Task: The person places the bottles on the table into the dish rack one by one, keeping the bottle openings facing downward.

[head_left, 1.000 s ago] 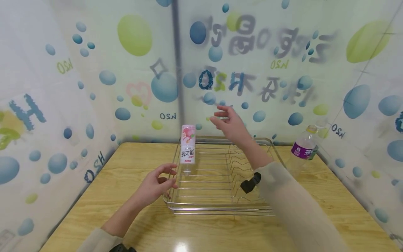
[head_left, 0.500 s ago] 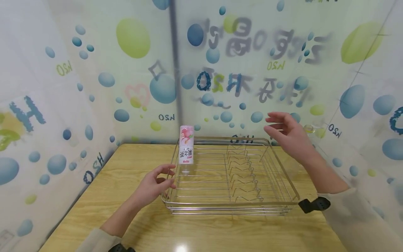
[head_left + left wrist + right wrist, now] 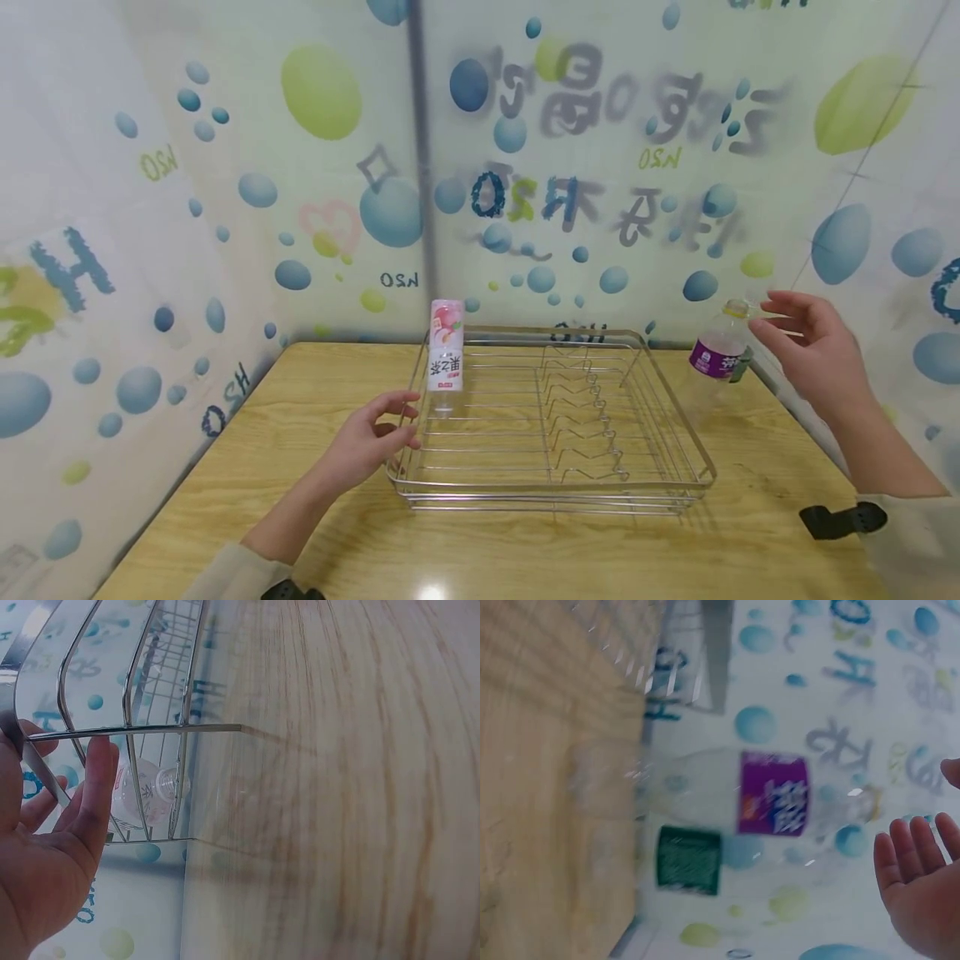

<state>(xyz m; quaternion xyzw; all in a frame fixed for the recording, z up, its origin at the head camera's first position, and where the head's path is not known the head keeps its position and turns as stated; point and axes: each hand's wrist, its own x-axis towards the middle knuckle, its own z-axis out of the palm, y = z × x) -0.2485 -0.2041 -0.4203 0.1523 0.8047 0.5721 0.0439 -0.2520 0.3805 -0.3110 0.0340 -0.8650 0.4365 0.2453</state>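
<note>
A metal wire dish rack (image 3: 558, 487) stands on the wooden table. My left hand (image 3: 367, 442) holds its left rim, fingers and thumb curled about the edge; in the left wrist view the hand (image 3: 60, 840) is close against the wires. Inside the rack's left side, a clear plastic bottle (image 3: 447, 346) with a pink peach label stands upside down, neck at the bottom. My right hand (image 3: 813, 354) is in the air right of the rack, fingers loosely bent, holding nothing. Nearest to it is an uncapped clear bottle (image 3: 716, 354) with a purple label.
Behind the purple-labelled bottle is another clear bottle with a green label (image 3: 688, 860). Wave-shaped wire dividers (image 3: 585, 425) run front to back through the rack's right half. A curtain (image 3: 337, 200) with blue and green dots encloses the table (image 3: 247, 400) at the back and sides.
My right hand has moved right, from above the back of the rack to beside the purple-labelled bottle. The left hand, the rack and the peach-labelled bottle have stayed in place.
</note>
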